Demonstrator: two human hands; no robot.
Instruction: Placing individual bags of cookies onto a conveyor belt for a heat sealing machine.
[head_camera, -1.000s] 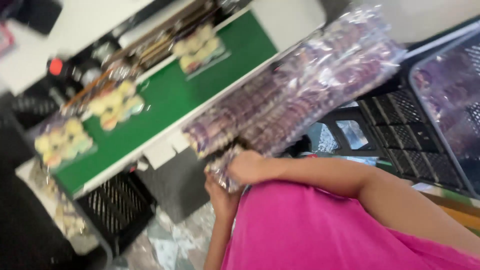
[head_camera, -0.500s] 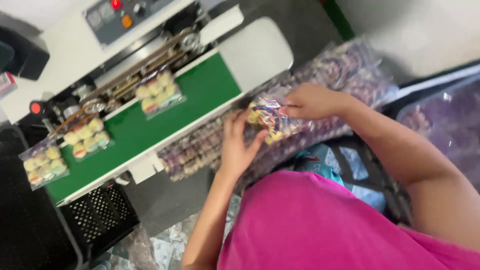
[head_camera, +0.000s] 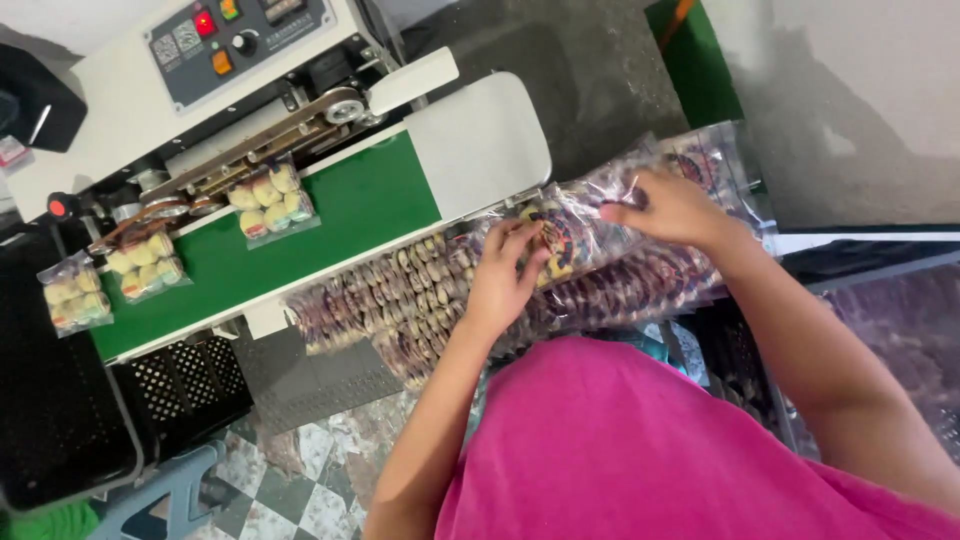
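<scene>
Left hand (head_camera: 503, 275): fingers curled on the near end of a clear snack packet (head_camera: 570, 235), grasping it.
Right hand (head_camera: 668, 207): pinching the same packet's far end, fingers closed on the film.
Packet position: between both hands, above the heap of filled packets (head_camera: 420, 295) beside the green conveyor belt (head_camera: 330, 225).
Long axis: runs hand to hand, roughly parallel to the belt's near edge.
Hidden: packet's middle blurred by glare; heap's near side covered by a pink shirt (head_camera: 620, 450).
Belt: three sealed packets (head_camera: 268, 200) ride it toward the sealing machine (head_camera: 200, 60).
</scene>
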